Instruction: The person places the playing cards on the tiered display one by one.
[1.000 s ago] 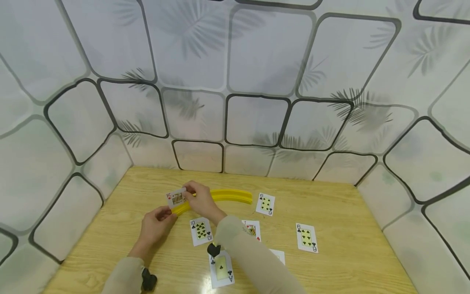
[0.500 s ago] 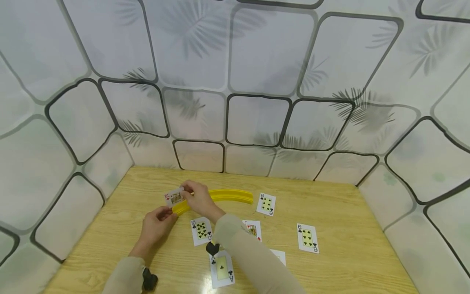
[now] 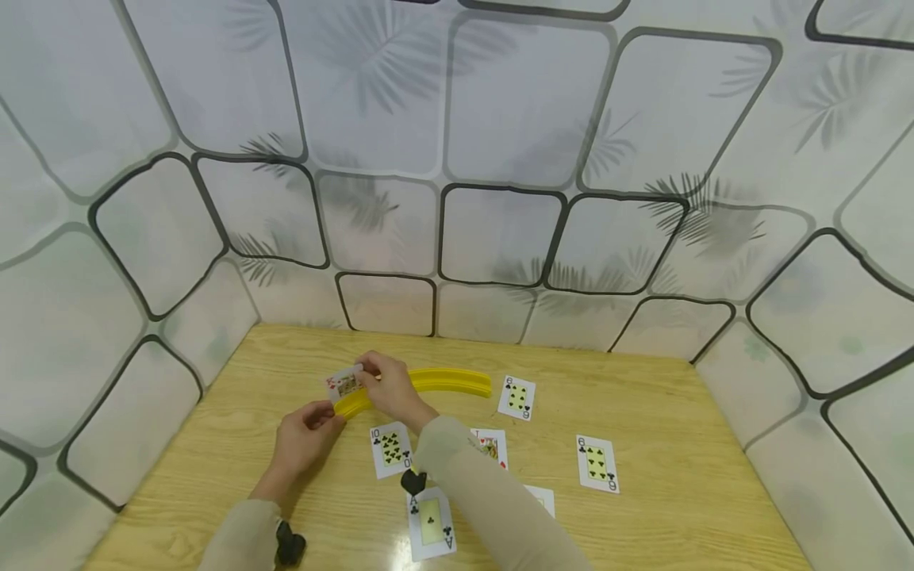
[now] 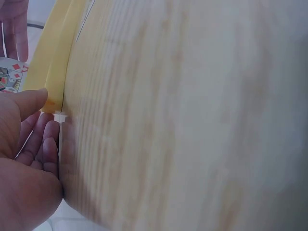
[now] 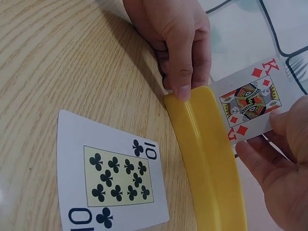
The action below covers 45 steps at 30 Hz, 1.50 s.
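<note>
A curved yellow playing-card holder (image 3: 453, 381) lies across the back left of the table. My left hand (image 3: 303, 440) grips its near left end, the thumb on top in the right wrist view. The king of diamonds (image 5: 250, 98) stands in or just behind the holder close to that end, face towards me. With thumb and fingers my right hand (image 3: 391, 388) pinches the card's right side. Whether its lower edge sits in the groove, I cannot tell. The ten of clubs (image 3: 391, 450) lies face up in front of the holder.
Other cards lie face up: the ace of clubs (image 3: 432, 523), a red-heart face card (image 3: 491, 448) partly under my right sleeve, the six of clubs (image 3: 597, 464), and another black six (image 3: 516, 398). One card (image 3: 543, 498) is mostly hidden. Patterned fabric walls (image 3: 500, 238) enclose the table.
The king of diamonds rose slightly to the left, then dropped lower and a little right towards the holder, along with my right fingers. My left hand keeps its hold on the holder's end.
</note>
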Motion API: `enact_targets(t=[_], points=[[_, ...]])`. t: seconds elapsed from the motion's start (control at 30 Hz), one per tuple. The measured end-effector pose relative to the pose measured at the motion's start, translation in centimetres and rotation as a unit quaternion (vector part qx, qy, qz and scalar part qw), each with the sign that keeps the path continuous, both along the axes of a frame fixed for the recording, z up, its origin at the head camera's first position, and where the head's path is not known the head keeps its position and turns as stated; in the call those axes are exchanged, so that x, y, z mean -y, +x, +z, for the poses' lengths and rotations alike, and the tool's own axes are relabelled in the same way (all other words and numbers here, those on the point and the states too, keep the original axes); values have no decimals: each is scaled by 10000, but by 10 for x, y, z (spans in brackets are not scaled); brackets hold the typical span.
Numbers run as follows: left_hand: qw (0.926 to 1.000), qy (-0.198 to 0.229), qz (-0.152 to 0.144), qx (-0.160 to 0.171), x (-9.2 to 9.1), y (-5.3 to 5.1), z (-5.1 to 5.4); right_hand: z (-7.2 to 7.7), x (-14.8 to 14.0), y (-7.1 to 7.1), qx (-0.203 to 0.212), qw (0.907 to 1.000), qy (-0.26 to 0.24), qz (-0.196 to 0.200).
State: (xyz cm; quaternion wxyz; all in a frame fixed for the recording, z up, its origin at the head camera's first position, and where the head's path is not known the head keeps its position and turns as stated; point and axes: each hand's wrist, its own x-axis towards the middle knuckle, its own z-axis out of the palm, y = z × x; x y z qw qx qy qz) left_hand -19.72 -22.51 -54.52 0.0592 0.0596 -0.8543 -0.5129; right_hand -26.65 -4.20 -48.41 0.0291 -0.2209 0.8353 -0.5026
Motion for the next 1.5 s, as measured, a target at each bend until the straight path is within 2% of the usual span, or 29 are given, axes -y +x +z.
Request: enact_targets(t=[0.6,0.83,1.13,1.5], points=[[9999,-62,9,81,1,-1,1,-4,1,-4,87,9997,9,-225],[9999,-83,37,143,-1,2,6,-3,0,-3,39,9998,52,-183],[10000,-26,30,68,-2,2,5,-3,-2,-4,-44,9998,166,-102],[9998,-100,57,178,-2,1,4,0,-8,-4,138,9995,261,-64]])
